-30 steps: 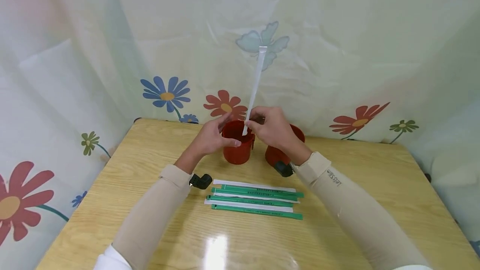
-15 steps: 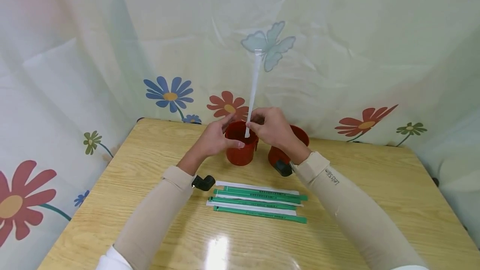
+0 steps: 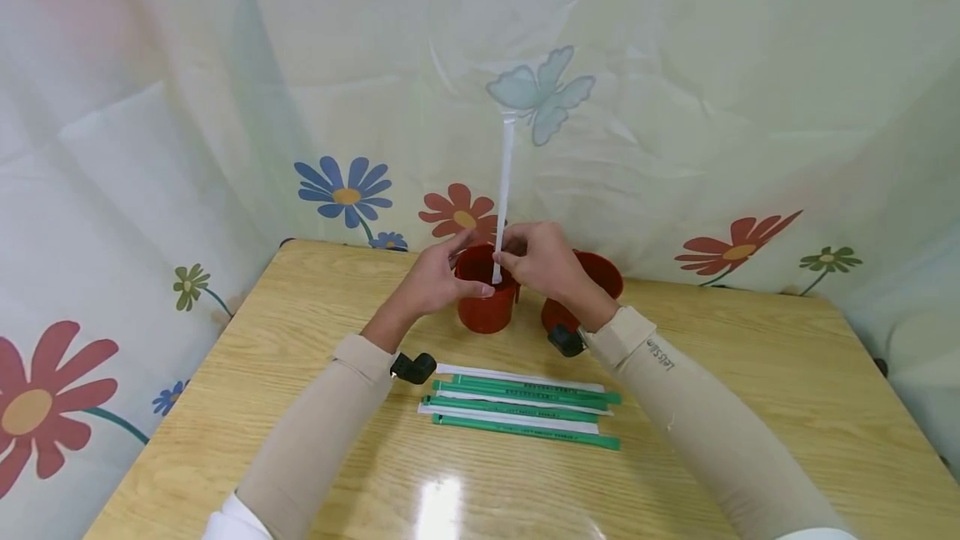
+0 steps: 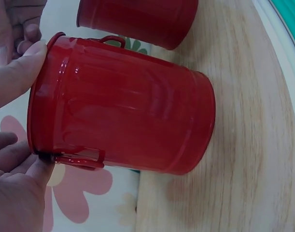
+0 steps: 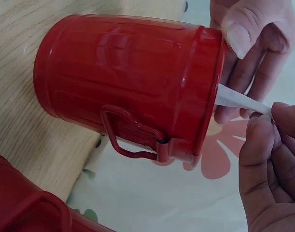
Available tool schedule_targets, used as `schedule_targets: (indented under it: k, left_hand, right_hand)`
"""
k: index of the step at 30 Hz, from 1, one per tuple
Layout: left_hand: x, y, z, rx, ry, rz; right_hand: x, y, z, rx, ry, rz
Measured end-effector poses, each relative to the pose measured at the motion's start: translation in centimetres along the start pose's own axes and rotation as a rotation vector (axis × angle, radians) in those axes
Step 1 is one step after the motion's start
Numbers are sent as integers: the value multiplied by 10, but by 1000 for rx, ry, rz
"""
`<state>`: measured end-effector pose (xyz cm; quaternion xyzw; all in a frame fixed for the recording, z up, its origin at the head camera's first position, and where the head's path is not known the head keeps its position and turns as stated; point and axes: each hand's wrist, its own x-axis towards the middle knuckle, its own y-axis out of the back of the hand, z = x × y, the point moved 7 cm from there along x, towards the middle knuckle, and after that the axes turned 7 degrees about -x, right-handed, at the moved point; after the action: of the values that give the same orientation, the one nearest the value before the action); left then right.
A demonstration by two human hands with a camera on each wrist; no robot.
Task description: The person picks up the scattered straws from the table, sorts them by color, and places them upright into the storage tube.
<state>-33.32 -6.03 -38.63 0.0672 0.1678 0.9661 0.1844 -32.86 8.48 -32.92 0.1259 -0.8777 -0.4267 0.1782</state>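
A small red metal bucket (image 3: 486, 315) with side handles stands upright on the table. My left hand (image 3: 431, 282) holds it by the rim, thumb on the near side and fingers on the far side, as the left wrist view (image 4: 19, 77) shows. Between thumb and fingertips, my right hand (image 3: 546, 261) pinches a long white paper-wrapped straw (image 3: 504, 182) low down. The straw rises nearly upright, and its lower end enters the bucket's mouth, seen also in the right wrist view beside the bucket (image 5: 133, 72). The bucket's inside is mostly hidden.
A second red bucket (image 3: 600, 273) stands just right, partly behind the right hand and wrist. In front lie several green and white wrapped straws (image 3: 525, 415), side by side on the wooden table (image 3: 360, 473). A flower-printed curtain (image 3: 637, 148) hangs behind the table.
The white straw has swung from a rightward lean to nearly upright, and its lower end sits slightly deeper in the bucket. The left hand keeps its hold on the rim.
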Motion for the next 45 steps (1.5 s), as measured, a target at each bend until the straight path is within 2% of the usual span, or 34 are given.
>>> schedule_targets:
  k: [9,15,20,26,29,35,38,41,45]
  left_hand:
    - [-2,-3,-1,-9,-15,-12]
    - [-1,-1,1,10,-20,1]
    - [-1,1,0,5,-13,5]
    - [-1,1,-1,23,-3,14]
    - [0,-1,-1,19,-4,21]
    - [-1,-5,-3,9,6,8]
    - [-1,-5,-4,15,8,17]
    - [0,-4,-4,18,10,13]
    - [0,-1,-3,24,11,13]
  right_hand:
    - [-7,-1,5,11,-61,-53]
    - [-16,5,7,29,-63,-67]
    - [-32,12,3,42,-31,-33]
    - [-57,16,8,62,-25,-12]
    - [-74,16,16,92,-59,-9]
    - [-123,13,37,219,-185,-19]
    - [-142,9,53,252,-215,-11]
    - [-152,6,69,234,-223,-3]
    - [-154,2,88,186,-228,-16]
